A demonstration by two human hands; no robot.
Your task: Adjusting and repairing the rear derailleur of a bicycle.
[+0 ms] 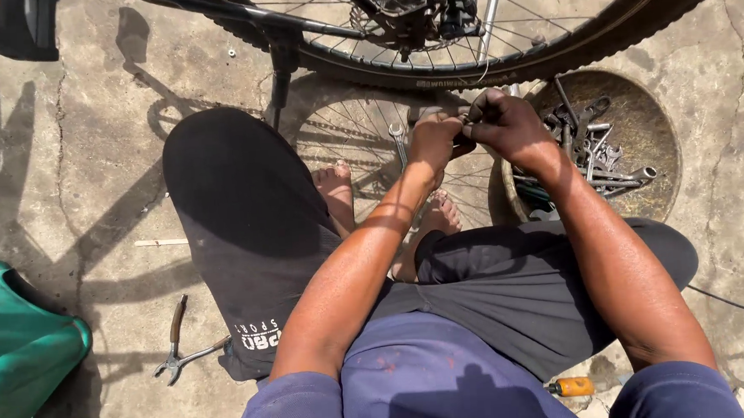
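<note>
I sit on the concrete ground with my knees apart, in front of a bicycle's rear wheel point(550, 51). My left hand point(434, 136) and my right hand point(508, 125) meet just below the tyre, and their fingers pinch a small metal part between them; I cannot make out what it is. A silver wrench point(398, 141) lies on the ground just left of my left hand. The wheel's sprocket and derailleur point(417, 11) are above both hands.
A round rusty metal pan point(652, 126) with several wrenches and tools stands at the right, beside my right hand. Pliers point(178, 340) lie on the ground at the left. A green plastic container point(15, 355) is at the far left. An orange-handled tool point(570, 386) lies near my right thigh.
</note>
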